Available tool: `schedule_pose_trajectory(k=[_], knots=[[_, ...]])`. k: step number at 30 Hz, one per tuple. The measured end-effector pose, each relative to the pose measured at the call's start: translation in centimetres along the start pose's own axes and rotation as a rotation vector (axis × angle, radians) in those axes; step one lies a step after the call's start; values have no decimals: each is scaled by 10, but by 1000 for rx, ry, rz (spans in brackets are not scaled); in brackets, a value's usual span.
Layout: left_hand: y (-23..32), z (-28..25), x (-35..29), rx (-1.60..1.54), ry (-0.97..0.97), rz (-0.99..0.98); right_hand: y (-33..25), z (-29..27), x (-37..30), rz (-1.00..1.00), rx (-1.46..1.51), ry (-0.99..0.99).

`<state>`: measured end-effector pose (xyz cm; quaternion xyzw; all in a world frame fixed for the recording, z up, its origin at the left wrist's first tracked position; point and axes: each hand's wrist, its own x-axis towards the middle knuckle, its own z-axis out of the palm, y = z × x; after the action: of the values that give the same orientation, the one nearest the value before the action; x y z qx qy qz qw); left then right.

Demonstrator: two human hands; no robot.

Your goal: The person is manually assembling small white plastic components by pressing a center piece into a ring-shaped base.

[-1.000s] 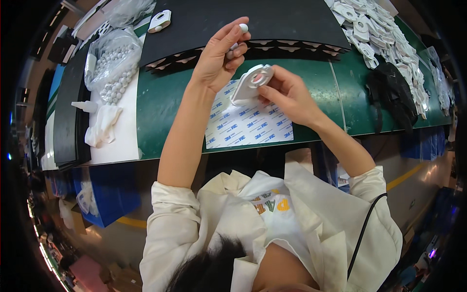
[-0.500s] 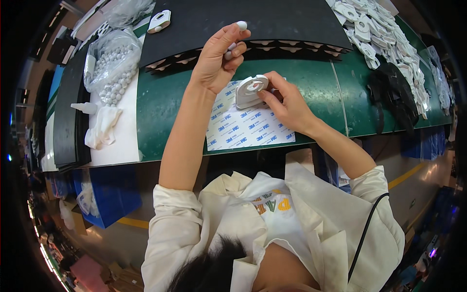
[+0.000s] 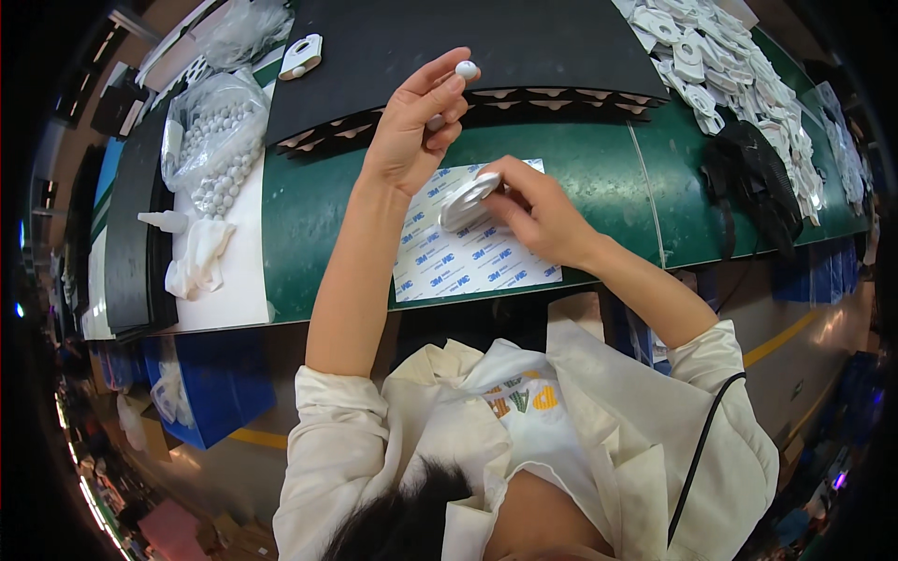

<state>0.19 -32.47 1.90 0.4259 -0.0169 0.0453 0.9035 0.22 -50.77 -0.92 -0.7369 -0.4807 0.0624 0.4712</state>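
Head view: the left hand [image 3: 412,126] is pinching a small, smooth white ball [image 3: 466,70] between thumb and forefinger, while its remaining fingers are curling round a second white ball [image 3: 435,122]; that tuck is probably leaving the fingertips free for one ball at a time. The right hand [image 3: 543,215] is closing, thumb against fingers, on a flat, round-ended white plastic piece [image 3: 460,205] with a raised ring; the piece is tilting above a glossy white sheet with blue print [image 3: 496,266] (whether its lower edge is touching, I cannot tell), and the edge grip seems to be keeping the ringed face uncovered.

The sheet is lying near the front edge of the smooth green counter [image 3: 599,168], presumably for easy reach; farther left, a crinkled clear plastic bag [image 3: 210,107] is spilling glossy balls; beside it, a limp off-white cloth item [image 3: 198,260] is resting in folds; at upper right, a jumbled heap of matching white plastic pieces [image 3: 692,61] is spreading; beyond the hands, broad matte-black panels [image 3: 524,47] are lying layered.
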Motion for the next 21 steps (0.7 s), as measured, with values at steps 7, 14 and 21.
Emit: schedule_pose_trajectory(k=[7,14,21], knots=[[-4,9,-4,215,44,-79,22,-30,11,294,1074,268],[-11,19,-6,382,17,-166,29,-39,9,272,1278,362],[-11,21,-9,418,2,-159,25,-38,8,260,1218,349]])
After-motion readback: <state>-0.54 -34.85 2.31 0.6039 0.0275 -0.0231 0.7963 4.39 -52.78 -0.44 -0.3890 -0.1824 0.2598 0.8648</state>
